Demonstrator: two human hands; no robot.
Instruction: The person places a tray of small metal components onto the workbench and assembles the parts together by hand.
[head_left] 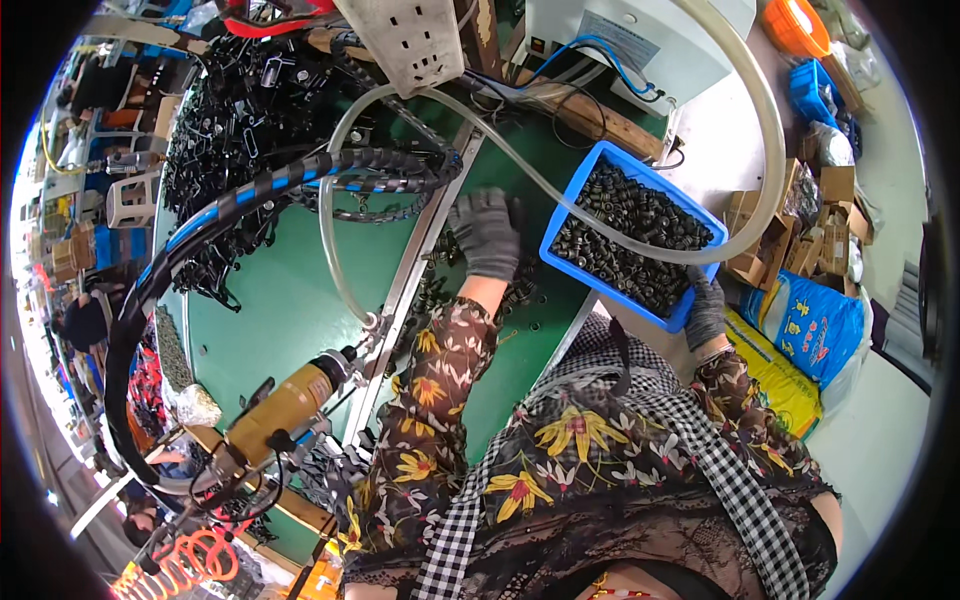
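My left hand [487,235], in a grey knit glove, is over the green tabletop [545,165] beside a metal rail [425,240]. Its fingers reach forward, slightly apart, and nothing shows in them. Small dark parts [525,290] lie on the green surface near that wrist. A blue plastic bin [572,268] sits tilted to the right, filled with many small black cylindrical pieces [635,235]. At the bin's near right corner, my gloved right hand [706,312] grips the rim; some fingertips are hidden.
Left of the rail lies a large heap of black metal parts [240,130]. A yellow cylindrical tool [285,410] with hoses stands nearer. A clear hose [775,130] arches over the bin from a white machine [630,50]. Boxes [835,235] and bags [810,325] stand right.
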